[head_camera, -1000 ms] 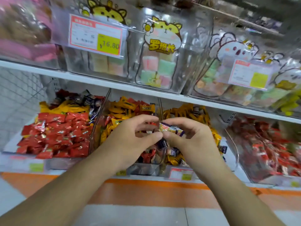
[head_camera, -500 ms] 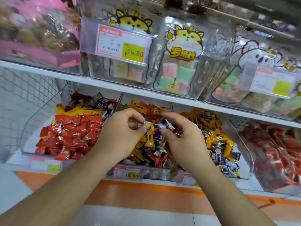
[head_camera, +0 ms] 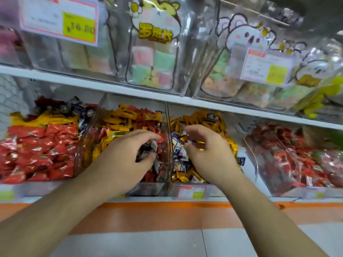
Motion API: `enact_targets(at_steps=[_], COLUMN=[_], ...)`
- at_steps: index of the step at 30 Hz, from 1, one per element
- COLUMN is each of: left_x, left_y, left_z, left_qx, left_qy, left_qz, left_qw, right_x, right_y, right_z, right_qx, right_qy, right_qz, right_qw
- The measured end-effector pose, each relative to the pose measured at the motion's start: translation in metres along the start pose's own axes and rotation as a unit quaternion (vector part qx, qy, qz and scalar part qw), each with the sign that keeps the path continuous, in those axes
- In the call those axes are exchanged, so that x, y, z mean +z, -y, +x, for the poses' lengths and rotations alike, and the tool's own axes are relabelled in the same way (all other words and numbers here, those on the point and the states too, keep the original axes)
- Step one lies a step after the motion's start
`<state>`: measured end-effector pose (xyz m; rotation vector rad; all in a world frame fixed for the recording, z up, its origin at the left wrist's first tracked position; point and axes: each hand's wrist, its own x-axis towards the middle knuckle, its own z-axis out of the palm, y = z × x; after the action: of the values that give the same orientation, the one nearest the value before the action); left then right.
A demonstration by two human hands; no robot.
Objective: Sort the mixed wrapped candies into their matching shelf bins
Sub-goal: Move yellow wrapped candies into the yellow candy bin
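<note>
Left hand (head_camera: 128, 156) over the middle bin (head_camera: 148, 190), fingers curled round dark-wrapped candies (head_camera: 148, 151). Right hand (head_camera: 207, 151) over the adjacent bin (head_camera: 191, 191) to the right, fingertips pinching a small yellow candy (head_camera: 198, 145).

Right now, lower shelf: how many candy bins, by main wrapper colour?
Mostly red: 2, the left bin and the far-right bin
Mixed red and yellow: 1, the second bin
Mostly yellow: 1, the third bin
Total: 4 bins in view
</note>
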<state>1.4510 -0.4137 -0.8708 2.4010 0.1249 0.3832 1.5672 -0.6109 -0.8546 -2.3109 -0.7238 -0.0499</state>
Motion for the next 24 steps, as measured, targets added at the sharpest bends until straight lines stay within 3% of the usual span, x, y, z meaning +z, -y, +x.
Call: enact_targets(at_steps=[4,9,13,17,24], left_x=[0.027,0.045,0.047,0.048,0.046], left_y=[-0.006,-0.006,-0.003,0.002,0.001], left_z=[0.007,0.013,0.019,0.022,0.024], left_qx=[0.030,0.037,0.036,0.034,0.037], left_qy=[0.062,0.072,0.052,0.052,0.062], left_qz=[0.037,0.038,0.040,0.040,0.044], left_qw=[0.997,0.996,0.997,0.997,0.996], right_x=[-0.020,-0.029,-0.022,-0.014,-0.011], right_y=[-0.042,-0.082,-0.102,-0.116,-0.130], right_z=[0.014,0.061,0.113,0.134,0.139], right_qx=[0.058,0.059,0.101,0.079,0.105], right_qy=[-0.039,-0.071,-0.060,-0.072,-0.065], right_qz=[-0.080,-0.145,-0.063,-0.123,-0.120], right_qw=[0.994,0.985,0.991,0.987,0.985])
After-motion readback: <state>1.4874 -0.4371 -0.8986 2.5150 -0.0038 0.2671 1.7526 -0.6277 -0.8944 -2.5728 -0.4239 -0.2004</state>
